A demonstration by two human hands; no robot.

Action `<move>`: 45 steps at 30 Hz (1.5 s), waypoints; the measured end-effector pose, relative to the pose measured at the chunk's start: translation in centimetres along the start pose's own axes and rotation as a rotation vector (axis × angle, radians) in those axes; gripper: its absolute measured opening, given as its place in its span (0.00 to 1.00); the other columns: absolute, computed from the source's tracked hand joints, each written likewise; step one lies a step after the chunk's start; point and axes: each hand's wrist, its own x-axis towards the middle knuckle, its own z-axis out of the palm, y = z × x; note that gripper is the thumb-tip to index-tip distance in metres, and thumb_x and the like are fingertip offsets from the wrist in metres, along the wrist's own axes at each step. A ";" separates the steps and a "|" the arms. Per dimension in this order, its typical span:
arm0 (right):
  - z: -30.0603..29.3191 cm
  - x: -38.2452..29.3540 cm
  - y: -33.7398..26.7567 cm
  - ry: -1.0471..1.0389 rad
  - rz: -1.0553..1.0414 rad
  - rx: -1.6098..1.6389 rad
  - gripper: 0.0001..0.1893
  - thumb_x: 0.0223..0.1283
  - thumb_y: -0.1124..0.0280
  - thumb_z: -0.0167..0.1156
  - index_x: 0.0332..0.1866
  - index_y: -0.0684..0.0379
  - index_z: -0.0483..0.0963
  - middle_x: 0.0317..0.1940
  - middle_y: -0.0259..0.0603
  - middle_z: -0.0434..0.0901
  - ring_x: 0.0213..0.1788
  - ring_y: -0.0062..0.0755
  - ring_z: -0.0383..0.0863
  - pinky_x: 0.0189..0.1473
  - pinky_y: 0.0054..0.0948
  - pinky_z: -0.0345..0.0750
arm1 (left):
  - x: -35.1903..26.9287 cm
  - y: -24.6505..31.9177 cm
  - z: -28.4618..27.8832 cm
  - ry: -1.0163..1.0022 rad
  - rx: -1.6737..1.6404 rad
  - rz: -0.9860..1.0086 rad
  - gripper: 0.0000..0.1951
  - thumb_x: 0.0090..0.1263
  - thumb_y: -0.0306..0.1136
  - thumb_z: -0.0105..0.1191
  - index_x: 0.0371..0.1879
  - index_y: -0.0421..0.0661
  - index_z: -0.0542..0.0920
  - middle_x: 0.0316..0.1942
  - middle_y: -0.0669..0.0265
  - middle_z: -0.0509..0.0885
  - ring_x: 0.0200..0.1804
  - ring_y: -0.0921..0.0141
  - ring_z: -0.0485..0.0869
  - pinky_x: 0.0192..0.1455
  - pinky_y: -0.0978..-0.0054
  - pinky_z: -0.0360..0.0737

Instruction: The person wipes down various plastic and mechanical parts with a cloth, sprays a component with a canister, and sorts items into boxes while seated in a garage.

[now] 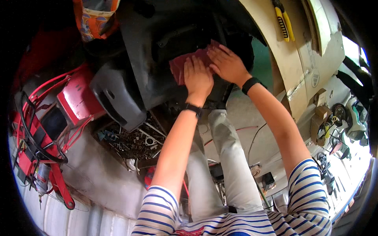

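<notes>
A dark red cloth (178,65) lies spread over a large black panel (141,59), which looks like plastic or painted metal. My left hand (198,75) holds the middle of the cloth flat against the panel, palm down. Close beside it, my right hand (229,63) has its fingers over the cloth's right end, where the fabric is bunched up. The panel under the cloth and both palms are hidden. A dark band circles each of my wrists.
A yellow-handled cutting tool (285,23) lies on cardboard (283,59) at right. Left stand a dark grey plastic piece (118,91) and a red metal frame (38,141). Below the panel is a tray of loose bolts and metal parts (133,141). A patterned bag (96,23) sits at upper left.
</notes>
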 end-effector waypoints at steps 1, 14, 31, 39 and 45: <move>0.4 0.3 0.1 0.023 0.018 -0.037 0.18 0.61 0.63 0.51 0.48 0.64 0.77 0.52 0.41 0.78 0.62 0.32 0.69 0.68 0.33 0.59 | 0.8 0.1 0.6 0.047 -0.018 0.005 0.23 0.69 0.39 0.41 0.56 0.33 0.72 0.60 0.48 0.71 0.65 0.52 0.65 0.70 0.59 0.56; 2.9 4.4 -18.8 0.145 0.451 0.251 0.24 0.59 0.62 0.52 0.57 0.66 0.69 0.60 0.48 0.69 0.65 0.46 0.63 0.69 0.44 0.53 | -6.2 -14.8 -8.5 -0.031 0.165 0.334 0.19 0.68 0.38 0.46 0.56 0.43 0.74 0.60 0.64 0.73 0.66 0.69 0.67 0.70 0.68 0.57; 9.7 19.7 -14.7 0.500 0.752 1.111 0.24 0.67 0.66 0.45 0.67 0.58 0.59 0.49 0.59 0.74 0.51 0.55 0.74 0.50 0.38 0.73 | 5.4 -19.1 -9.1 0.250 -0.096 0.216 0.20 0.69 0.27 0.43 0.60 0.41 0.69 0.65 0.56 0.66 0.69 0.59 0.60 0.67 0.65 0.64; 9.6 13.2 -15.3 -0.063 0.477 0.630 0.15 0.58 0.73 0.51 0.49 0.66 0.71 0.33 0.56 0.81 0.35 0.51 0.81 0.35 0.41 0.79 | -2.1 -16.6 -9.3 0.107 -0.042 0.187 0.21 0.58 0.19 0.45 0.54 0.40 0.75 0.60 0.59 0.72 0.66 0.60 0.65 0.67 0.61 0.64; 8.9 12.1 -15.0 -0.275 0.297 0.312 0.12 0.56 0.73 0.55 0.45 0.61 0.76 0.36 0.47 0.82 0.39 0.44 0.82 0.38 0.36 0.80 | -5.6 -14.3 -8.8 -0.023 0.081 0.121 0.22 0.61 0.18 0.47 0.56 0.41 0.74 0.61 0.58 0.71 0.67 0.61 0.65 0.68 0.62 0.64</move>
